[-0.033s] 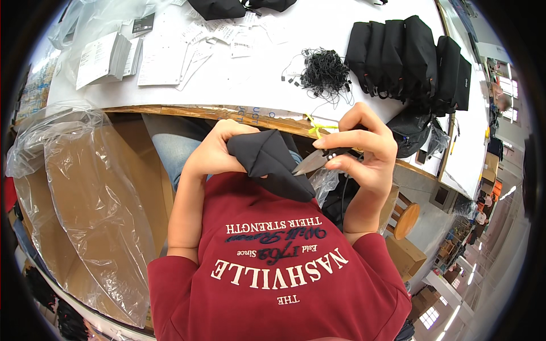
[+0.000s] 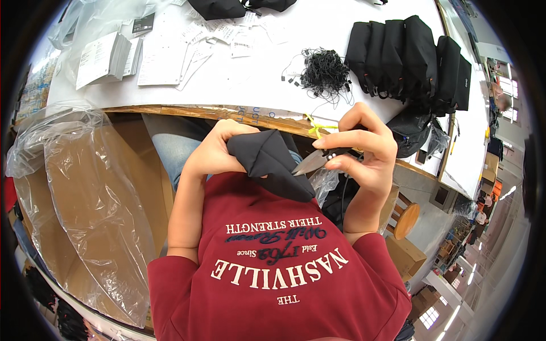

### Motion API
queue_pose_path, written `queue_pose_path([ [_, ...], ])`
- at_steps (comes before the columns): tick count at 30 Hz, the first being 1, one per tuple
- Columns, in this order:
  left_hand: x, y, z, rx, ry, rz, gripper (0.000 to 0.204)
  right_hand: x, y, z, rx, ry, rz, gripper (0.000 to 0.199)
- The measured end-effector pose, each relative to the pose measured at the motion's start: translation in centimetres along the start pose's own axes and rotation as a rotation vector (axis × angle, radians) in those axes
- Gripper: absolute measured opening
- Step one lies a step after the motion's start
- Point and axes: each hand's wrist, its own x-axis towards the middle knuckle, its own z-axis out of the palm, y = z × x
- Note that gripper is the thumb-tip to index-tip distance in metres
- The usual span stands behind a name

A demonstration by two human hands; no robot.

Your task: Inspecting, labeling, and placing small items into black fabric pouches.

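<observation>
While my left hand (image 2: 213, 152) grips the black cloth (image 2: 268, 162) against my chest, my right hand (image 2: 364, 150) is closed around snips (image 2: 316, 161), blades touching the cloth, below the tabletop (image 2: 273, 68).

Inspector A: Black piece (image 2: 272, 162) in the left hand (image 2: 213, 152): matt woven cloth, soft folds, no sheen.

Inspector B: Snips (image 2: 318, 159) in the right hand (image 2: 364, 153): bare metal blades, smooth, dull grey shine.

Inspector A: Surface (image 2: 273, 62): white top, smooth and matt, with a raw wood edge. Leaflets (image 2: 108, 54) are matt paper.

Inspector B: Bag (image 2: 85, 199) over the carton: clear plastic film, glossy, creased. Stacked pouches (image 2: 409, 54): matt black fabric.
</observation>
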Motion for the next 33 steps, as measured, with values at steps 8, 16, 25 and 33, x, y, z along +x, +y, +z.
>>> queue_pose_path([
  [8,0.07,-0.05,-0.22,-0.008,-0.030,0.004,0.041,0.07,-0.13,0.08,-0.039,0.008,-0.013,0.035],
  [16,-0.05,-0.18,-0.09,-0.024,-0.022,0.016,0.040,0.07,-0.12,0.28,-0.034,0.016,-0.014,0.035],
  [25,0.03,0.23,0.14,-0.003,-0.005,0.032,0.040,0.04,-0.20,0.13,-0.025,0.022,-0.008,0.035],
  [33,0.06,0.30,0.19,-0.020,-0.011,0.010,0.036,0.23,-0.41,0.13,-0.043,-0.001,-0.020,0.034],
])
